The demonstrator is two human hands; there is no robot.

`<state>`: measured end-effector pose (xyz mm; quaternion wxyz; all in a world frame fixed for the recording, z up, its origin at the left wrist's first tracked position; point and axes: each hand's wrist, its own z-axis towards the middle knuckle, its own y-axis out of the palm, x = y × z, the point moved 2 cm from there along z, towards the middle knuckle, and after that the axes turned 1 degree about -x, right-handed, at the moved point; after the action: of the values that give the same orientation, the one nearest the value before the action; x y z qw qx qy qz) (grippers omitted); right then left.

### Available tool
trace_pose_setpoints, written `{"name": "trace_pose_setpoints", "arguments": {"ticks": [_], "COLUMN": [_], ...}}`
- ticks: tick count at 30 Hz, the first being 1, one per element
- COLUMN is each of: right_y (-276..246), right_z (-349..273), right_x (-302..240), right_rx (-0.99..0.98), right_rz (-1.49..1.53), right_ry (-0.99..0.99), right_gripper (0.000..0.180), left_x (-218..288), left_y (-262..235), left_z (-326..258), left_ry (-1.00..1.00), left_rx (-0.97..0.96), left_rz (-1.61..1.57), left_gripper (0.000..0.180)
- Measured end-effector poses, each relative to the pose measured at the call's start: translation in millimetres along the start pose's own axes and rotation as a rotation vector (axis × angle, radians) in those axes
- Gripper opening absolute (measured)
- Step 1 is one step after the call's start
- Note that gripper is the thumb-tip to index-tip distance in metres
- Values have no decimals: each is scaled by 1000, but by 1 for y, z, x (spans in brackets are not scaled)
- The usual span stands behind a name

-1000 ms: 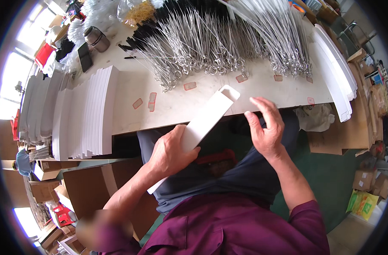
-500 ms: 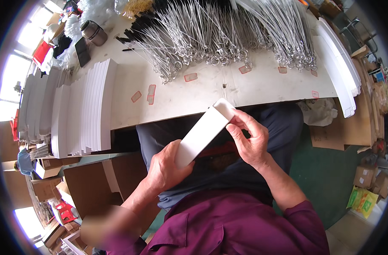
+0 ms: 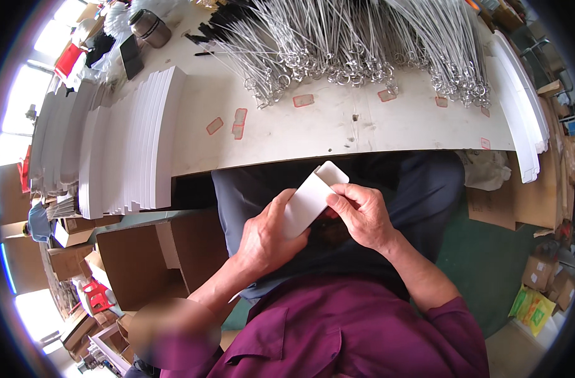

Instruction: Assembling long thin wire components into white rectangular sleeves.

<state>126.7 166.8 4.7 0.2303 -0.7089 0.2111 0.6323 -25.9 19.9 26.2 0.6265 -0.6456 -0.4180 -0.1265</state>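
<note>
The left hand (image 3: pixel 268 236) is wrapped round a long white box (image 3: pixel 304 211), thumb on its underside edge, fingers over the far side. The right hand (image 3: pixel 363 217) pinches the box near its upper end, thumb over the edge and fingers curled; whether a fingertip reaches inside, I can't tell from where I stand. The box is over the lap, slanting up to the right, short of the table (image 3: pixel 271 145). It looks already squared into a tube, but the flap (image 3: pixel 334 171) at the upper end stands up, so that end is not yet closed. Both forearms angle inward, elbows wide. Up on the table, stacked white cartons (image 3: pixel 130 145) fill the left, ring-ended metal rods (image 3: pixel 356 57) heap at the back, and more white strips (image 3: pixel 517 101) lie to the right.
</note>
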Motion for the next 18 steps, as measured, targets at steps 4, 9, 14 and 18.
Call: {"name": "trace_pose_setpoints", "arguments": {"ticks": [4, 9, 14, 18], "right_y": [7, 17, 20, 23], "right_z": [-3, -6, -6, -9], "right_x": [9, 9, 8, 14], "right_rx": [-14, -86, -140, -111], "right_rz": [-21, -101, -165, -174], "right_ry": [-68, -68, -106, -189], "right_gripper": [19, 15, 13, 17], "left_x": [2, -1, -1, -1], "left_y": [7, 13, 13, 12], "left_z": [9, 12, 15, 17], "left_ry": [-2, 12, 20, 37], "left_rx": [-23, -8, -11, -17], "left_rz": [-78, -115, -133, -152], "left_gripper": [81, 78, 72, 61]}}
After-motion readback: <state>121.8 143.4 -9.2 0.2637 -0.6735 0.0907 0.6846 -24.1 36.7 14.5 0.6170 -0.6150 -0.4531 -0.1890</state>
